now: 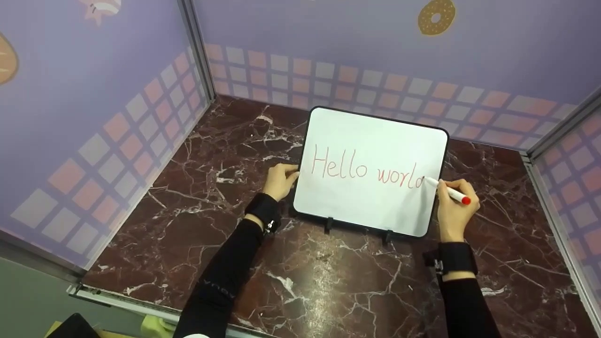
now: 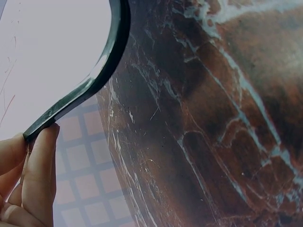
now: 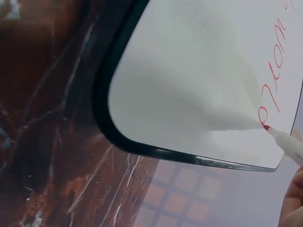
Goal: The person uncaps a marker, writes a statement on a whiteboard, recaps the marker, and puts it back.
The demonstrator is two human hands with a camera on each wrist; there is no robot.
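A whiteboard (image 1: 361,206) with a black frame leans back on small black stand feet (image 1: 329,225). Red handwriting across it reads "Hello worl" plus a rounded stroke at the end. My left hand (image 1: 280,182) pinches the board's left edge; in the left wrist view its fingers (image 2: 40,175) meet on the black rim. My right hand (image 1: 456,209) holds a white marker (image 1: 454,194) with a red end. In the right wrist view the marker's red tip (image 3: 266,127) touches the board at the last rounded stroke. Only part of the right hand shows there.
The board stands on a dark red marbled tabletop (image 1: 328,281). Purple panels with pink and white checks enclose it at the left (image 1: 117,126), back (image 1: 328,28) and right. A metal edge strip (image 1: 127,305) runs along the front left, with a light-green object (image 1: 157,326) beside it.
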